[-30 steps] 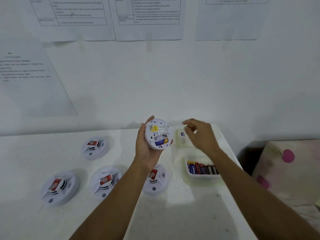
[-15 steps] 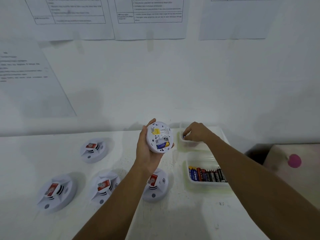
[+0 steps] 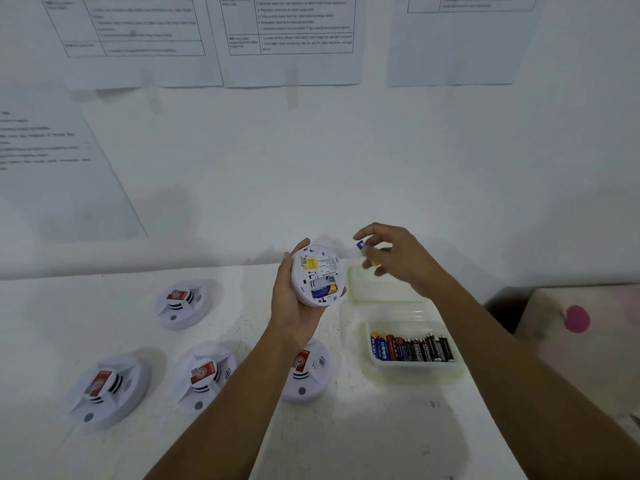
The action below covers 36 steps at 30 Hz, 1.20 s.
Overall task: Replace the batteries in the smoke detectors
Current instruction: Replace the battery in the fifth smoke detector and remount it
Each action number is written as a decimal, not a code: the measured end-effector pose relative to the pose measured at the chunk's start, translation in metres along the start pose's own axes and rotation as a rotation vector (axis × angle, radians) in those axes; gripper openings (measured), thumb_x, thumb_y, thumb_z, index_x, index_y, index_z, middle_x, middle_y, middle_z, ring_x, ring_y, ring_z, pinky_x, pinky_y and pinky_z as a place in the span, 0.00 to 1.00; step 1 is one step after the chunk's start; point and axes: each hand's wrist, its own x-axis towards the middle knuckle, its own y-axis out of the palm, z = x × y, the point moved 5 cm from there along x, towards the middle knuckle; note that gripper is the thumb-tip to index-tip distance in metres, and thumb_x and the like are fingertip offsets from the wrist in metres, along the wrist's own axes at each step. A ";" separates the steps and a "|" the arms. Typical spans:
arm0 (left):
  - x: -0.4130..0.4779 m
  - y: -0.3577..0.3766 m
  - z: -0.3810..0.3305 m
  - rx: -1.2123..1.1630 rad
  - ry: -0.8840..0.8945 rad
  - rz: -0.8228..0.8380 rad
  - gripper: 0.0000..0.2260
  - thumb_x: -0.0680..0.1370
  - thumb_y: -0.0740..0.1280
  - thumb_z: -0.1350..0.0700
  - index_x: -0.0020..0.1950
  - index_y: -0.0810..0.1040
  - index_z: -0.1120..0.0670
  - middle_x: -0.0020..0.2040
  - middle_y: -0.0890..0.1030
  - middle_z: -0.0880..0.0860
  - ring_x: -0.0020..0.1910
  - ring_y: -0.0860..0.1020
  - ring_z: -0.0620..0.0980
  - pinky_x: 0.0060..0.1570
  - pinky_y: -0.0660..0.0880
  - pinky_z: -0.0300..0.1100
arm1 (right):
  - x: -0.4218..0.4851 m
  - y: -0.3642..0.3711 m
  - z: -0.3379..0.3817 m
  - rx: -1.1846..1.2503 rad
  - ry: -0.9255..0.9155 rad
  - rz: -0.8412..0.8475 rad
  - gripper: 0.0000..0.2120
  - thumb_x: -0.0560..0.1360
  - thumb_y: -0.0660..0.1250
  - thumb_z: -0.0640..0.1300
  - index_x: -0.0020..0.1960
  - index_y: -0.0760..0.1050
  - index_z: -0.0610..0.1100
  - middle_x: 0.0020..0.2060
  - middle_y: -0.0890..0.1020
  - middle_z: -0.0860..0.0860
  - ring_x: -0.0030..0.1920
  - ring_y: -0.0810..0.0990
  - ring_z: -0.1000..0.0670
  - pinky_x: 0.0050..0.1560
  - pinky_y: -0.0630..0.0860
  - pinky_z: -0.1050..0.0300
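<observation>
My left hand (image 3: 291, 306) holds a round white smoke detector (image 3: 318, 275) upright, its back toward me. The battery bay is uncovered with one blue and yellow battery (image 3: 323, 291) in the lower slot; the slot above it looks bare. My right hand (image 3: 394, 258) hovers just right of the detector, above a small clear container (image 3: 381, 289), pinching a blue battery (image 3: 362, 245) between thumb and fingers. A second clear tray (image 3: 414, 368) nearer me holds several batteries in a row.
Several white smoke detectors with red labels lie face up on the white table: one at back left (image 3: 180, 304), one at front left (image 3: 104, 388), one in the middle (image 3: 204, 375), one under my left wrist (image 3: 306, 372). Printed sheets hang on the wall. A pink-dotted cushion (image 3: 581, 327) sits right.
My right hand dipped into the small far container, then rose out of it holding a blue battery. The left hand keeps the detector in about the same place.
</observation>
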 end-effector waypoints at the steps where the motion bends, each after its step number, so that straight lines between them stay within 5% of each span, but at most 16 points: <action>1: -0.002 0.002 0.000 0.008 0.003 0.004 0.20 0.81 0.55 0.43 0.69 0.73 0.49 0.66 0.78 0.56 0.67 0.73 0.61 0.64 0.69 0.63 | -0.013 0.006 0.010 0.019 -0.019 0.036 0.07 0.75 0.69 0.38 0.50 0.79 0.48 0.41 0.82 0.48 0.36 0.83 0.48 0.33 0.76 0.58; 7: -0.017 0.013 0.002 0.070 0.036 0.017 0.21 0.81 0.55 0.44 0.71 0.71 0.49 0.67 0.76 0.58 0.60 0.77 0.57 0.61 0.72 0.57 | -0.061 0.043 0.028 -0.137 -0.106 -0.038 0.07 0.69 0.76 0.38 0.37 0.80 0.46 0.32 0.81 0.57 0.28 0.78 0.56 0.30 0.72 0.64; 15: -0.043 0.017 -0.004 0.099 0.061 0.067 0.21 0.74 0.62 0.42 0.66 0.76 0.47 0.61 0.79 0.57 0.57 0.79 0.57 0.64 0.70 0.58 | -0.088 0.064 0.032 0.008 -0.158 -0.063 0.06 0.71 0.75 0.41 0.48 0.85 0.47 0.44 0.84 0.54 0.42 0.83 0.56 0.49 0.81 0.58; 20: -0.056 0.016 -0.007 0.105 0.061 0.088 0.23 0.76 0.62 0.44 0.69 0.73 0.49 0.60 0.79 0.58 0.56 0.78 0.57 0.59 0.73 0.55 | -0.086 0.070 0.030 0.018 -0.065 -0.145 0.23 0.61 0.82 0.48 0.52 0.76 0.50 0.44 0.78 0.54 0.38 0.76 0.59 0.39 0.74 0.67; 25: -0.063 0.010 -0.022 0.078 0.072 0.065 0.24 0.75 0.61 0.45 0.70 0.72 0.51 0.63 0.78 0.57 0.60 0.76 0.57 0.56 0.77 0.54 | -0.076 0.088 0.022 0.149 0.060 -0.131 0.38 0.61 0.82 0.51 0.62 0.63 0.52 0.55 0.72 0.48 0.50 0.72 0.57 0.42 0.71 0.66; 32: -0.056 -0.039 -0.066 0.034 0.100 -0.026 0.21 0.80 0.57 0.44 0.69 0.73 0.50 0.66 0.77 0.57 0.63 0.75 0.59 0.66 0.69 0.60 | -0.045 0.115 0.025 -0.007 -0.072 -0.083 0.27 0.71 0.75 0.52 0.64 0.66 0.51 0.51 0.76 0.52 0.49 0.76 0.54 0.45 0.72 0.65; 36: -0.053 -0.066 -0.100 0.034 0.127 -0.042 0.19 0.82 0.53 0.44 0.67 0.74 0.48 0.62 0.80 0.54 0.61 0.77 0.57 0.57 0.75 0.61 | -0.013 0.132 0.002 -0.382 -0.131 0.112 0.20 0.72 0.74 0.46 0.61 0.73 0.47 0.51 0.80 0.50 0.51 0.79 0.50 0.49 0.74 0.60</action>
